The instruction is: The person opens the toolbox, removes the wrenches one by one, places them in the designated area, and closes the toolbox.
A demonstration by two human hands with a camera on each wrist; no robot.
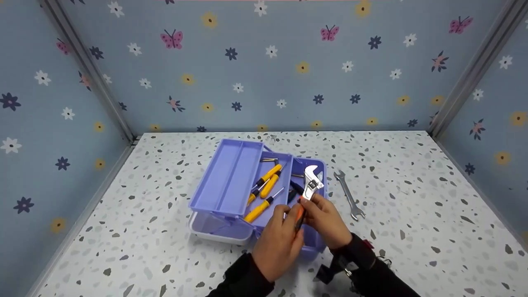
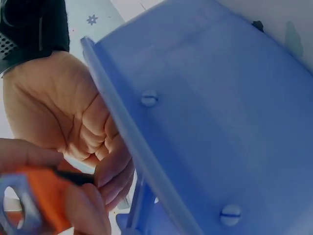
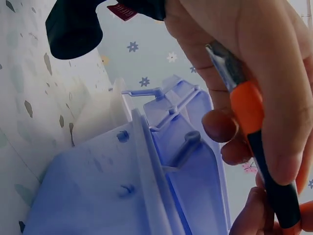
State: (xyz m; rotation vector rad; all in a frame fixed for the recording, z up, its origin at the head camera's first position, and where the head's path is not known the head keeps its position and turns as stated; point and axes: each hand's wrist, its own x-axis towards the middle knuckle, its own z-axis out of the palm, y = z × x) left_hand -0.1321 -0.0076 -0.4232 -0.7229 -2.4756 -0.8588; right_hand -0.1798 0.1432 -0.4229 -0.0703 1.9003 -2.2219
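Both hands hold an adjustable wrench (image 1: 312, 184) with a bright metal head and an orange and black handle, its head pointing away over the toolbox. Fingers of my left hand (image 1: 277, 244) grip the lower part of the handle. My right hand (image 1: 330, 221) pinches it higher up, just below the head. The right wrist view shows the orange and black handle (image 3: 247, 106) among the fingers. Beneath the hands stands a purple toolbox (image 1: 222, 177) with its trays spread apart. In its middle tray lie several yellow-handled screwdrivers (image 1: 270, 185).
To the right of the toolbox, a double open-ended wrench (image 1: 349, 196) lies on the speckled table (image 1: 412, 214). Black-handled tools (image 1: 293, 193) sit partly hidden in the toolbox's right section. Patterned blue panels (image 1: 272, 70) enclose the table at the back and sides.
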